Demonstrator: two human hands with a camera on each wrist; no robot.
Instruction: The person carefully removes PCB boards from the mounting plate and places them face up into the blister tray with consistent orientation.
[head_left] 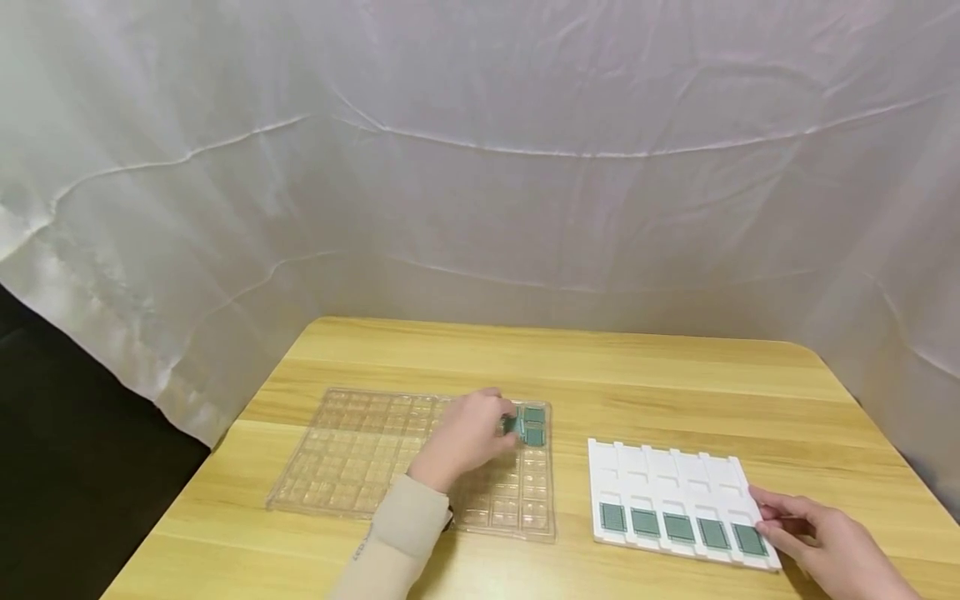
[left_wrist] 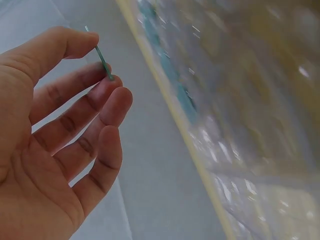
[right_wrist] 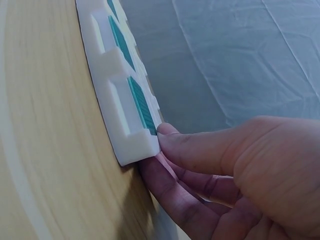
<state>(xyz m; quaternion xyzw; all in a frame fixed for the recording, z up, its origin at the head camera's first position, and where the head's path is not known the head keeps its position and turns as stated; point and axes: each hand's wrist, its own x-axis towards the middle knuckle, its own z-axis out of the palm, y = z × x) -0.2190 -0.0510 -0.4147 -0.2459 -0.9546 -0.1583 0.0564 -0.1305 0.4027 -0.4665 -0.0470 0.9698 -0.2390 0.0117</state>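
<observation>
My left hand [head_left: 467, 433] is over the right part of a clear plastic tray [head_left: 360, 446] with many small pockets. In the left wrist view, its thumb and fingers pinch a thin green square chip [left_wrist: 103, 62], seen edge-on. Green chips [head_left: 533, 437] lie in the tray's far right corner, some partly hidden by the hand. My right hand [head_left: 832, 537] grips the right edge of a white slotted tray [head_left: 651, 483], thumb at the rim and fingers beneath in the right wrist view. A row of several green chips [head_left: 678, 527] sits along that tray's near side.
Both trays lie on a wood-grain table [head_left: 600, 367], the clear one left and the white one right, with a strip of table between them. Pale fabric [head_left: 525, 208] hangs behind the table and at its sides.
</observation>
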